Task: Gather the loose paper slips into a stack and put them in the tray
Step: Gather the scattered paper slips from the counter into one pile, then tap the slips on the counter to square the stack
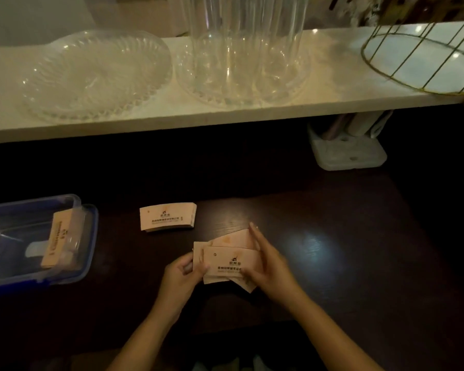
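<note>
Several pale pink printed paper slips [231, 259] lie fanned and uneven between both hands on the dark table. My left hand [182, 274] grips their left edge. My right hand [268, 263] presses against their right side, fingers wrapped over the slips. A neat stack of the same slips [168, 217] rests on the table farther back and to the left. At the left edge stands a clear plastic tray with a blue rim [90, 236], holding another bundle of slips [56, 239] propped on its edge.
A white shelf [172, 113] runs across the back, carrying a clear scalloped dish [91, 76], tall clear cups on a second dish [241, 49] and a gold wire basket [423, 57]. A white plastic holder [348, 151] stands under the shelf at right.
</note>
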Tool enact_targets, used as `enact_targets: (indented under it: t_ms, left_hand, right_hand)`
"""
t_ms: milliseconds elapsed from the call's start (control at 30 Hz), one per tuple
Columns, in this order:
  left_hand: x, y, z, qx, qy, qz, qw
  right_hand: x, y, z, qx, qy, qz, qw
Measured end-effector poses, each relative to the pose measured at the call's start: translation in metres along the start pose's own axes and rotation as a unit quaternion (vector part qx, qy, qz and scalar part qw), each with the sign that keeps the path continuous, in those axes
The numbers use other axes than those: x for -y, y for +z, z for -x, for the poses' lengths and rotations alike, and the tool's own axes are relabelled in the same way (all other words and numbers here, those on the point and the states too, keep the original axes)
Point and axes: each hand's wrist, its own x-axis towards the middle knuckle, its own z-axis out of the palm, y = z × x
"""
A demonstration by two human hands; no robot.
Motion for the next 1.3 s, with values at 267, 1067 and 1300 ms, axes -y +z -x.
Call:
enact_targets:
  t_ms: [267,1067,1300]
  left_hand:
    - [0.001,0.022,-0.013,-0.120,0.086,-0.020,0.989]
    - [0.043,-0.008,-0.023,-0.116,0.054,-0.040,0.991]
    - [0.006,-0.072,-0.053,-0.185,0.068,-0.137,0.971]
  right_hand:
    - [-0.011,0.016,-0.006,-0.084,-0.137,0.186,0.969]
    - [-0.016,0.059,-0.017,-0.230,0.038,0.011,0.972]
    - [0.032,0.074,-0.081,-0.160,0.103,-0.065,0.980]
